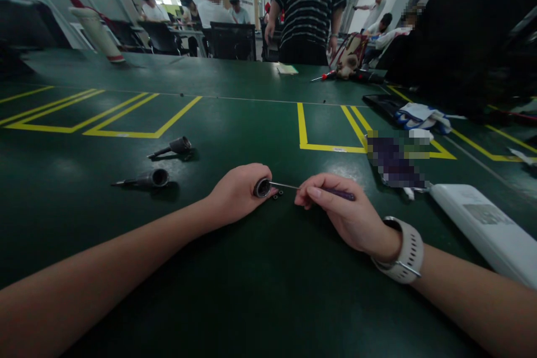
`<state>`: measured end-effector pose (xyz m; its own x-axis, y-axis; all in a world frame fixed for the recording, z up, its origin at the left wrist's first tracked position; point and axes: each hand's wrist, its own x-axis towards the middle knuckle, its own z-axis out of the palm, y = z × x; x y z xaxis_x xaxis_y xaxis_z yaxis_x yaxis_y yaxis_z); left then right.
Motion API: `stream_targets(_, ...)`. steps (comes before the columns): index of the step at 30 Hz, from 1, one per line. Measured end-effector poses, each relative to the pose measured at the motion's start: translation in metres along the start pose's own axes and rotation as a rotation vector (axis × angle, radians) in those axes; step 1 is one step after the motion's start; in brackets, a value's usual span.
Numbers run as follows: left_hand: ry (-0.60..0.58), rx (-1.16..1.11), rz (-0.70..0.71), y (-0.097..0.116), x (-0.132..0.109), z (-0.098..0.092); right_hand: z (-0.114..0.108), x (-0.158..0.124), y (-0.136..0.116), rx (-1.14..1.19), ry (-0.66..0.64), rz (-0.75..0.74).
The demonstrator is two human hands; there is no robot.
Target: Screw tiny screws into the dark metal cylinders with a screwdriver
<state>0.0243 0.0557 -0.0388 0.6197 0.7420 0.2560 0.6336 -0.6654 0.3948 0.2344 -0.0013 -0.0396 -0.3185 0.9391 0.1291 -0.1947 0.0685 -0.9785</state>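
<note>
My left hand (241, 193) is closed around a dark cylindrical part (262, 187), its round hollow end facing right. Between the fingers of my right hand (335, 207) is a thin screwdriver (342, 194) with a dark purple handle. Its metal shaft points left, and the tip reaches the opening of the cylindrical part; how deep it sits inside I cannot tell. Just below lie a few tiny ring-like pieces (278, 194) on the green table (268, 279). To the left rest two dark parts with cup-shaped ends, one nearer (157, 178) and one farther (178, 146).
A white box-like device (482, 224) and a blurred phone-like object (394, 162) lie at right. Behind them are gloves (422, 117) and a black tray (384, 106). A red-tipped screwdriver (324, 76) lies far back. A person in a striped shirt (310, 5) stands across the table.
</note>
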Motion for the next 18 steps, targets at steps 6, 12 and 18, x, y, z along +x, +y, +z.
stream_targets(6, -0.017, 0.087, 0.043, 0.0036, -0.0003, -0.0018, 0.0015, -0.0027, -0.002, -0.155, -0.039, 0.054)
stream_targets(12, -0.02, 0.079, 0.051, 0.0028, -0.0006, -0.0019, 0.0004, -0.002, -0.0017, -0.038, -0.045, 0.066)
stream_targets(18, -0.02, 0.081, 0.046, 0.0022, -0.0001, -0.0013, -0.0001, -0.0026, -0.0002, 0.017, -0.026, 0.066)
